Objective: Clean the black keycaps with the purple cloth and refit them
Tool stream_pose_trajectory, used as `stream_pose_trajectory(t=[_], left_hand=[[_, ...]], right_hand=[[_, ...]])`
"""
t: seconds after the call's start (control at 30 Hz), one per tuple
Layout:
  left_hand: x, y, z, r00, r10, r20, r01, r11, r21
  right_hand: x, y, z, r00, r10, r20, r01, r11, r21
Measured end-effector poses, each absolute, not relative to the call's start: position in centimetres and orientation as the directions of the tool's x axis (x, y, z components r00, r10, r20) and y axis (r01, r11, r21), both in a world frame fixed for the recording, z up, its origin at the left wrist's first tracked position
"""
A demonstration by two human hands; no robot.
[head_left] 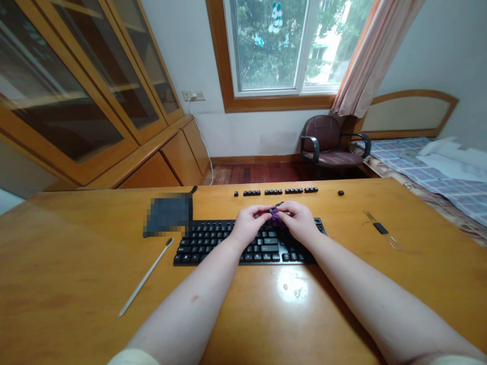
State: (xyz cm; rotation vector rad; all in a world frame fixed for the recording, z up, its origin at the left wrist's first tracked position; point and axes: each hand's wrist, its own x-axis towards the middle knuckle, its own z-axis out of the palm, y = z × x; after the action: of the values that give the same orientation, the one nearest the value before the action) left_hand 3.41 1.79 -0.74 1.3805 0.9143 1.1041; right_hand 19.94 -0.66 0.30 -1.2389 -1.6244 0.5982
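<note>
Both hands meet above the upper right part of a black keyboard point(205, 243) that lies flat on the desk. My left hand point(249, 223) is closed, its thumb and fingers pinching a small purple cloth point(275, 218). From the other side, my right hand point(299, 220) pinches the same cloth with thumb and forefinger. Something small and dark shows at the cloth's edge, too hidden to name. Beyond the hands, black keycaps point(274, 192) stand in short rows, with a single keycap point(340, 192) apart on the right.
A wire keycap puller point(381, 228) with a black grip lies right of the keyboard. On the left are a slim white stick point(146, 279) with a dark tip and a dark, pixelated flat item point(169, 213). Past the wooden desk point(76, 263) stands an armchair point(323, 134).
</note>
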Motion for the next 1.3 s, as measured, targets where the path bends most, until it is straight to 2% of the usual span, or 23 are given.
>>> stream_pose_trajectory(t=[0.17,0.37,0.47,0.6,0.7,0.83,1.1,1.3], left_hand=[[3.41,1.93,-0.91,0.278,0.952,0.126,-0.108,-0.099,0.989],[3.15,2.04,-0.64,0.279,0.914,0.295,0.000,-0.307,0.952],[3.29,2.15,-0.82,0.281,0.931,0.232,-0.067,-0.223,0.973],[3.45,2.32,-1.23,0.265,0.950,0.168,-0.140,-0.135,0.981],[3.31,2.35,-1.26,0.262,0.940,0.216,-0.099,-0.197,0.975],[3.16,2.31,-1.12,0.266,0.927,0.264,-0.022,-0.268,0.963],[3.30,2.24,-1.13,0.303,0.945,0.120,-0.162,-0.072,0.984],[3.34,1.88,-0.89,0.358,0.925,0.128,-0.141,-0.082,0.987]], right_hand=[[19.78,-0.71,0.21,-0.012,0.928,0.374,0.401,0.347,-0.848],[19.89,-0.06,-0.51,0.087,0.974,0.209,0.107,0.199,-0.974],[19.79,0.00,-0.61,0.045,0.981,0.190,0.055,0.188,-0.981],[19.61,-0.25,-0.40,0.010,0.974,0.227,0.101,0.225,-0.969],[19.63,-0.38,-0.15,0.018,0.964,0.266,0.183,0.258,-0.948],[19.81,-0.29,0.08,0.068,0.967,0.246,0.166,0.233,-0.958],[20.18,0.02,-0.44,-0.060,0.965,0.253,0.126,0.259,-0.958],[20.43,0.15,-0.33,-0.047,0.969,0.242,0.147,0.246,-0.958]])
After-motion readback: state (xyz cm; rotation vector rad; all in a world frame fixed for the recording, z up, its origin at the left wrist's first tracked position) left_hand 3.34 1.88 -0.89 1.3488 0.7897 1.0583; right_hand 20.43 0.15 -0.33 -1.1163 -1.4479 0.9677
